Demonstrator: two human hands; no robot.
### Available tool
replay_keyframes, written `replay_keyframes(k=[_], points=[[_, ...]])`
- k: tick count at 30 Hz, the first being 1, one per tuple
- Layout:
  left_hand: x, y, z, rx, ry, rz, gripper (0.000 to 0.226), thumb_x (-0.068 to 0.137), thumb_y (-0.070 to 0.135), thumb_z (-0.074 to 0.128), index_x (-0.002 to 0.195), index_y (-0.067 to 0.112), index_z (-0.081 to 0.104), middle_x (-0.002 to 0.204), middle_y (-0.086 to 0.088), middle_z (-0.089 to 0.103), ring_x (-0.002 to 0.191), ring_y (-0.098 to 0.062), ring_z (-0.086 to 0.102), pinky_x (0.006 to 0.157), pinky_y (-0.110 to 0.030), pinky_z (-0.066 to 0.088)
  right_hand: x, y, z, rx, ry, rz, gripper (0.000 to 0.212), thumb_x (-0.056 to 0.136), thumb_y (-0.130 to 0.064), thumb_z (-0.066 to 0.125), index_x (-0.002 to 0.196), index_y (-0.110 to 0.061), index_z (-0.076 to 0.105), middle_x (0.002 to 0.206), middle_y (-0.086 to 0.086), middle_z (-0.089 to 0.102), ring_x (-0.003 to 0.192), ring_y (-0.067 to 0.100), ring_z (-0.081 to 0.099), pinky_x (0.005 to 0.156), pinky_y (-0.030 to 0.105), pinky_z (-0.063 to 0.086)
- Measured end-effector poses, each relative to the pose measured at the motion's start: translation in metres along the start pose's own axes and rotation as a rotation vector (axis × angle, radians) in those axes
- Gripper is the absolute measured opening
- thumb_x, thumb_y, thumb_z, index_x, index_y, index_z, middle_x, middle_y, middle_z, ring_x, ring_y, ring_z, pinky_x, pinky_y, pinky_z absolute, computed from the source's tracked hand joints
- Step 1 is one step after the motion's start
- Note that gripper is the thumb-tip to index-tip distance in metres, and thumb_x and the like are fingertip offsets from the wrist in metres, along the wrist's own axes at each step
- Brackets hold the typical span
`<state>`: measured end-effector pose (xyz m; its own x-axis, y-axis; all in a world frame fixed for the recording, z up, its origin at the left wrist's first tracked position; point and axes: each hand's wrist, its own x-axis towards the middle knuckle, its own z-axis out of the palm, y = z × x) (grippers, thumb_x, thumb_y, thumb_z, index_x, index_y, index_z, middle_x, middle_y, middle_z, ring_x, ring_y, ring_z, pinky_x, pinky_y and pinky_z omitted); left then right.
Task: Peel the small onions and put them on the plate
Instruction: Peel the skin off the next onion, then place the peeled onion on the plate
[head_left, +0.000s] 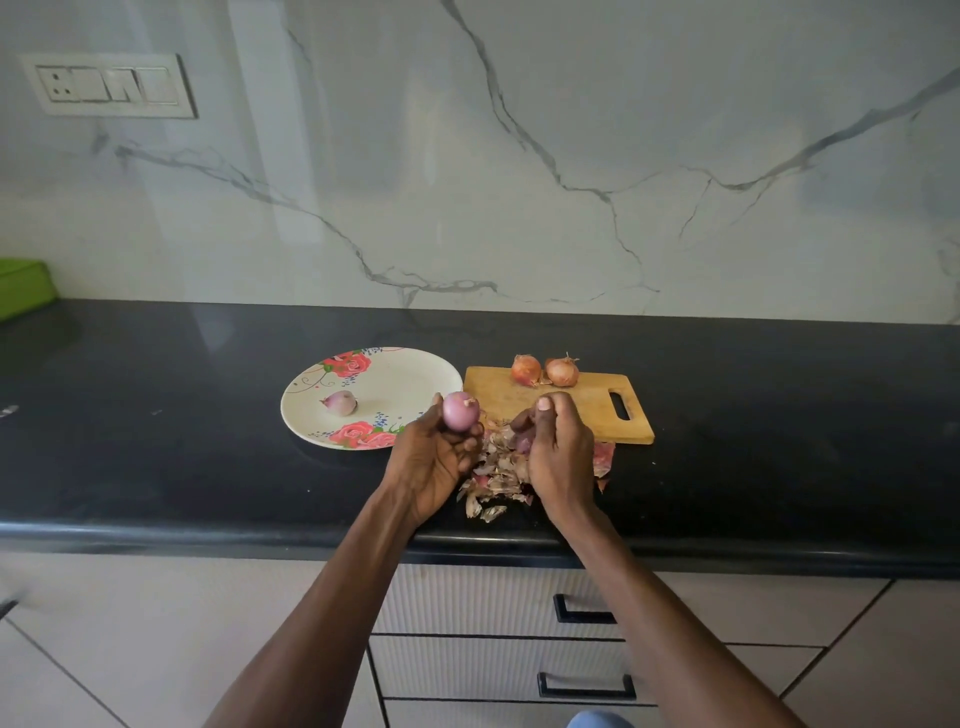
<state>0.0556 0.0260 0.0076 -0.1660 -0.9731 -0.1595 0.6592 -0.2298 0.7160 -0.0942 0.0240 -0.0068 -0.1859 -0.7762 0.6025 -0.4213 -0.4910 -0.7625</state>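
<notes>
Peelings heap up nearest, on the black worktop between the wrists. Just above them the left hand grips a peeled onion, glossy pink, lifted at the plate's four o'clock edge. The right hand, at three o'clock from that onion, curls over the scraps; whether it pinches a strip of skin, I cannot tell. Further out, the flowered plate carries one peeled onion at its eight o'clock. Beyond, on the cutting board, two unpeeled onions wait at its twelve o'clock edge. So one delivered, one ready, two left.
</notes>
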Motion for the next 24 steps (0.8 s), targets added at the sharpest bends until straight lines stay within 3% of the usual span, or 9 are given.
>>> replay_keyframes(k=[1,3,6,10,14,18,24], points=[[0.000,0.002,-0.002,-0.028,0.006,0.005,0.045,0.105,0.041,0.043,0.114,-0.001,0.058,0.078,-0.013,0.059,0.056,-0.015,0.052,0.047,-0.021,0.046,0.000,0.001,0.001,-0.032,0.023,-0.012,0.020,0.108,-0.017,0.039,0.099,-0.009,0.055,0.082,0.000,0.070,0.069,0.011,0.066,0.055,0.033,0.054],[-0.001,0.002,-0.001,-0.038,0.020,0.026,0.042,0.103,0.037,0.050,0.113,-0.002,0.059,0.080,-0.016,0.062,0.058,-0.017,0.057,0.052,-0.022,0.051,-0.002,-0.001,0.004,-0.135,0.000,-0.089,0.015,0.101,-0.007,0.046,0.110,-0.007,0.057,0.101,0.005,0.071,0.088,0.023,0.068,0.073,0.038,0.057],[-0.009,0.001,0.006,-0.051,0.035,0.054,0.030,0.102,0.025,0.055,0.111,-0.003,0.062,0.086,-0.022,0.067,0.059,-0.020,0.065,0.056,-0.025,0.056,-0.004,-0.004,0.006,-0.284,-0.023,-0.203,0.036,0.084,0.015,0.057,0.115,-0.003,0.061,0.112,0.010,0.067,0.102,0.026,0.063,0.088,0.039,0.053],[-0.015,0.005,0.006,-0.077,0.047,0.115,0.020,0.096,0.014,0.061,0.105,-0.003,0.065,0.092,-0.023,0.070,0.072,-0.025,0.069,0.074,-0.033,0.060,-0.002,-0.002,0.005,-0.381,-0.059,-0.231,0.025,0.080,0.015,0.062,0.099,-0.001,0.064,0.104,0.011,0.065,0.093,0.027,0.062,0.080,0.043,0.055],[-0.025,0.012,-0.004,0.029,0.057,0.245,0.025,0.088,0.005,0.067,0.111,-0.004,0.060,0.095,-0.021,0.073,0.086,-0.030,0.073,0.078,-0.033,0.063,-0.001,-0.006,0.007,-0.385,-0.047,-0.166,0.022,0.081,0.012,0.061,0.099,0.001,0.066,0.102,0.013,0.067,0.090,0.031,0.064,0.079,0.047,0.055],[-0.038,0.036,-0.031,0.259,0.154,0.391,0.043,0.076,0.006,0.080,0.114,0.008,0.059,0.115,-0.019,0.069,0.104,-0.032,0.070,0.093,-0.039,0.058,0.008,-0.026,0.023,-0.427,-0.002,-0.219,0.023,0.077,0.012,0.064,0.096,0.000,0.066,0.093,0.013,0.069,0.084,0.030,0.064,0.079,0.046,0.054],[-0.047,0.087,-0.081,0.657,0.500,0.739,0.033,0.080,0.013,0.085,0.103,0.021,0.062,0.100,0.002,0.070,0.092,-0.013,0.066,0.081,-0.024,0.052,0.008,-0.077,0.087,-0.383,-0.061,-0.342,0.021,0.076,0.009,0.068,0.094,0.000,0.067,0.089,0.015,0.069,0.080,0.033,0.065,0.074,0.041,0.052]])
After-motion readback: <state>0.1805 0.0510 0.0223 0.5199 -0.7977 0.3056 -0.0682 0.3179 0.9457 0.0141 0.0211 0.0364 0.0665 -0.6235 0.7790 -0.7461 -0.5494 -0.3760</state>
